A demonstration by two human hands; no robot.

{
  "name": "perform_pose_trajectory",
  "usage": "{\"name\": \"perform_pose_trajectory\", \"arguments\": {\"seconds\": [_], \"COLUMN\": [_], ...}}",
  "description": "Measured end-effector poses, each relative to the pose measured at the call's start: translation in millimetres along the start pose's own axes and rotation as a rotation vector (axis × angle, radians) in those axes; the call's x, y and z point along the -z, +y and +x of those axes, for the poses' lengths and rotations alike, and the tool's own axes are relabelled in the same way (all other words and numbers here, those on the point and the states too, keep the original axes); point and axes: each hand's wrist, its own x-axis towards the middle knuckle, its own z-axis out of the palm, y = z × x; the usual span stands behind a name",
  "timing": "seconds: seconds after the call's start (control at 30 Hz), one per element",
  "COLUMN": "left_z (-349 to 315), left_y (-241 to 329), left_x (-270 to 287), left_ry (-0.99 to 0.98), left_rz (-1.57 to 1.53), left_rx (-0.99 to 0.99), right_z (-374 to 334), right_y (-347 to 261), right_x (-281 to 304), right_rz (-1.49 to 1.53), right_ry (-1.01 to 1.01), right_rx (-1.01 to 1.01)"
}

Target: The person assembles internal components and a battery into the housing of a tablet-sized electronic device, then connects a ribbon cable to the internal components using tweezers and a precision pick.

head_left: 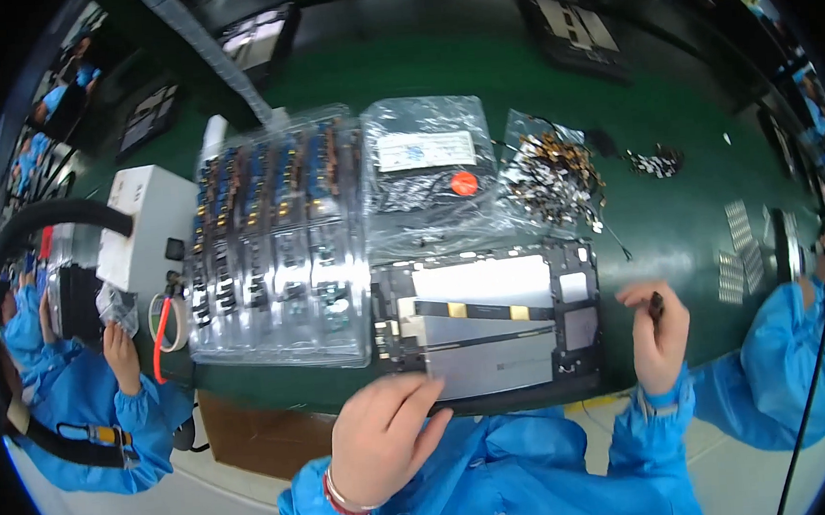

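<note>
The green table (659, 231) spreads ahead of both hands. On it, the opened flat device (488, 334) lies between them, long axis side to side. Nearer is the left hand (387, 436), half open at its near edge, apparently empty; the right hand (660, 336), raised beyond its right end, pinches a small dark piece (657, 306).

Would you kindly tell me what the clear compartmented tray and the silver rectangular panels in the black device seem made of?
The clear tray looks like glossy plastic, being see-through and streaked with highlights. The silver panels look smooth and reflective, perhaps metal or metallic film; their sheen fits both.
</note>
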Motion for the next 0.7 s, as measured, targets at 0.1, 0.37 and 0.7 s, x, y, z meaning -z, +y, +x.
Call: {"name": "perform_pose_trajectory", "arguments": {"seconds": [0.1, 0.37, 0.7], "left_z": [-39.9, -57.4, 56.9], "left_y": [-4.2, -18.3, -132.9], "left_x": [-4.6, -12.2, 114.1], "left_ry": [0.037, 0.12, 0.467], "left_rz": [0.117, 0.268, 0.498], "left_rx": [0.187, 0.189, 0.033], "right_z": [-31.8, -69.2, -73.9], "right_y": [4.4, 8.5, -19.5], "right_x": [-3.5, -14.6, -4.3], "right_rz": [-0.3, -0.328, -0.284], "right_ry": [-0.009, -0.047, 0.085], "right_rx": [-0.081, -0.013, 0.135]}}
